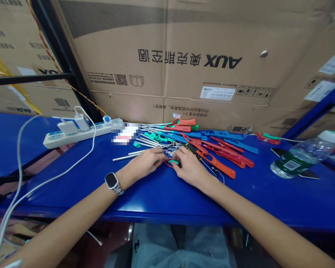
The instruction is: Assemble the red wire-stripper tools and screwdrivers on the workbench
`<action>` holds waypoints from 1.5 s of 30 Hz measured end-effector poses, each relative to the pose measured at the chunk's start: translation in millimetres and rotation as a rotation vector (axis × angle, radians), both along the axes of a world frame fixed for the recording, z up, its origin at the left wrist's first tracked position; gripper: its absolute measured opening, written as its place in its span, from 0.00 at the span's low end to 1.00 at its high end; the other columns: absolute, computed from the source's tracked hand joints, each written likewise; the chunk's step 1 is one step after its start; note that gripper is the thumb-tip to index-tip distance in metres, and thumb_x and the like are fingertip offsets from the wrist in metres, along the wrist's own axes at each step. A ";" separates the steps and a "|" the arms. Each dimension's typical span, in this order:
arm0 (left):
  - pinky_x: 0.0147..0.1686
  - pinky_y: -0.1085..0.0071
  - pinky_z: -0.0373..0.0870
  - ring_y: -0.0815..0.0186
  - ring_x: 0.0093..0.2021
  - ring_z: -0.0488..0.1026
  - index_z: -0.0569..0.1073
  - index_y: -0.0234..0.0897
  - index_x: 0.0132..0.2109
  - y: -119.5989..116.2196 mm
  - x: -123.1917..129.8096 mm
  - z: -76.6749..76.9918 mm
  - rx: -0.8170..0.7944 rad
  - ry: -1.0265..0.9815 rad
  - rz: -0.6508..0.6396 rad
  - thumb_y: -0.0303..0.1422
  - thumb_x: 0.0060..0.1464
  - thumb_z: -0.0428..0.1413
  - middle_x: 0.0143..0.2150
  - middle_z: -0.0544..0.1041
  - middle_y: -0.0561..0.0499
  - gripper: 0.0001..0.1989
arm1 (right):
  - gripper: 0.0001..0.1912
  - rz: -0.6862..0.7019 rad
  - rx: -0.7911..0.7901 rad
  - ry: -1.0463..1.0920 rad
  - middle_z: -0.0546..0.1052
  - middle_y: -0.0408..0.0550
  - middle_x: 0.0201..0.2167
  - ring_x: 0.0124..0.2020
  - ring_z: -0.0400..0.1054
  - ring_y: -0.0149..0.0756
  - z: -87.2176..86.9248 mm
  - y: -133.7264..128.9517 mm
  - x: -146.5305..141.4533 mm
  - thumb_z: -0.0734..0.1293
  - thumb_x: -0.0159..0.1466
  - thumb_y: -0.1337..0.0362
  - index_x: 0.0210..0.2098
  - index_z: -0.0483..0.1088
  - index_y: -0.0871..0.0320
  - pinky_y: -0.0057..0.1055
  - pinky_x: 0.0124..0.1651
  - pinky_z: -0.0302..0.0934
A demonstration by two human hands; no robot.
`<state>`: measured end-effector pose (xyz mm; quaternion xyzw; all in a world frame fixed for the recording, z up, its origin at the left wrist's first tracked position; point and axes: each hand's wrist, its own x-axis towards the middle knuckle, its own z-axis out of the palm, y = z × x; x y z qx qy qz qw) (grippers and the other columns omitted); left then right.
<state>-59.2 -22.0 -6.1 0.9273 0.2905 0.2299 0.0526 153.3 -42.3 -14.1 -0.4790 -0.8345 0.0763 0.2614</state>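
the right grip pinches a small red-and-green piece low over the blue tabletop; the left grip bends its fingertips to the piece's red edge, though whether they press together is unclear. just beyond both grips, metal rods and colored handles lie in a loose pile, a yellow-and-black screwdriver just beside the right grip. well to the right of the grips is a clear plastic bottle, white-capped and green-labeled, its fill hard to tell. beyond the pile, a large cardboard box bears upside-down lettering, its contents hidden.
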 end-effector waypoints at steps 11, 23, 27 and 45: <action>0.43 0.64 0.74 0.61 0.41 0.77 0.79 0.35 0.45 4.2 2.4 -2.0 -0.027 0.009 0.007 0.24 0.66 0.50 0.42 0.78 0.44 0.12 | 0.04 -0.026 0.001 0.055 0.72 0.46 0.37 0.31 0.65 0.34 -2.3 3.8 1.3 0.69 0.64 0.70 0.35 0.69 0.57 0.32 0.36 0.59; 0.46 0.63 0.74 0.59 0.44 0.76 0.76 0.34 0.46 1.3 4.6 -3.2 -0.031 0.040 0.037 0.23 0.67 0.49 0.43 0.78 0.45 0.10 | 0.08 -0.002 0.036 -0.005 0.71 0.47 0.33 0.31 0.65 0.34 1.4 -1.6 1.2 0.65 0.65 0.72 0.30 0.71 0.58 0.33 0.36 0.58; 0.45 0.62 0.74 0.59 0.44 0.75 0.73 0.33 0.53 -1.9 3.4 -4.9 -0.015 0.037 0.072 0.24 0.67 0.49 0.45 0.77 0.43 0.11 | 0.08 0.014 0.076 -0.057 0.72 0.50 0.35 0.32 0.67 0.36 2.3 -8.7 4.4 0.64 0.67 0.69 0.33 0.75 0.59 0.35 0.38 0.61; 0.44 0.63 0.74 0.61 0.42 0.73 0.78 0.35 0.52 -4.6 6.2 -8.1 0.039 0.029 0.022 0.33 0.72 0.47 0.44 0.73 0.44 0.15 | 0.14 -0.009 -0.046 -0.188 0.73 0.52 0.44 0.42 0.69 0.42 17.7 -4.3 24.8 0.70 0.67 0.56 0.49 0.79 0.54 0.41 0.47 0.61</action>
